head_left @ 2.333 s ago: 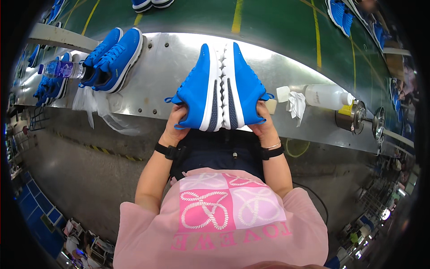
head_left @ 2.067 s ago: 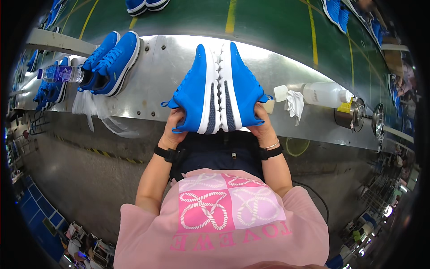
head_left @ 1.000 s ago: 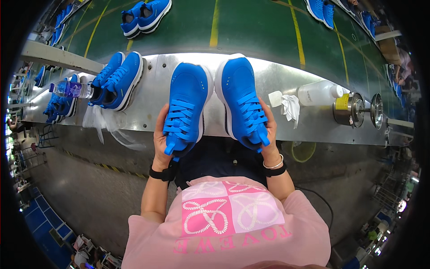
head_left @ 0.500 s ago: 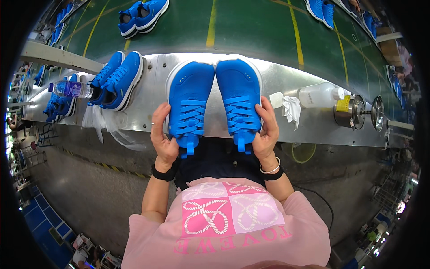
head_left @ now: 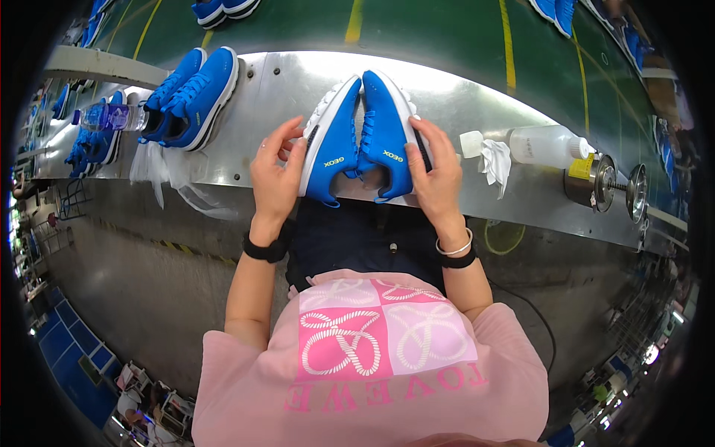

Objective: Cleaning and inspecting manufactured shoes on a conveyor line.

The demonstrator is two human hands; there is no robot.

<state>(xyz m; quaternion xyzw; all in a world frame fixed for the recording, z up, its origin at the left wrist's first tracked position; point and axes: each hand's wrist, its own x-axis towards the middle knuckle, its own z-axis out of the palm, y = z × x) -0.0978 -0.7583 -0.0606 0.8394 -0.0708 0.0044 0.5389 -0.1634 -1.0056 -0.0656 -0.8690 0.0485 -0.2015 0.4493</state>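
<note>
A pair of blue sneakers rests on the metal ledge in front of me, toes together and white soles turned outward. Beside the sole of the left sneaker (head_left: 334,151) is my left hand (head_left: 277,173), its fingers apart and curved, holding nothing. My right hand (head_left: 436,165) grips the right sneaker (head_left: 388,134) along its outer side, with the thumb against the side near the heel and the fingers by the sole. Both sneakers have blue laces, and their heel openings face me.
Left on the metal ledge (head_left: 257,104) are another blue pair (head_left: 201,97), a water bottle (head_left: 112,117) and clear plastic wrap (head_left: 158,167). Right are a white cloth (head_left: 494,167), a plastic bottle (head_left: 544,145) and a metal pot (head_left: 590,181). Beyond lies a green conveyor (head_left: 424,37) carrying shoes.
The sneakers have been turned from soles-down, laces up, to leaning with their soles outward and inner sides closer together. My left hand has come off its sneaker.
</note>
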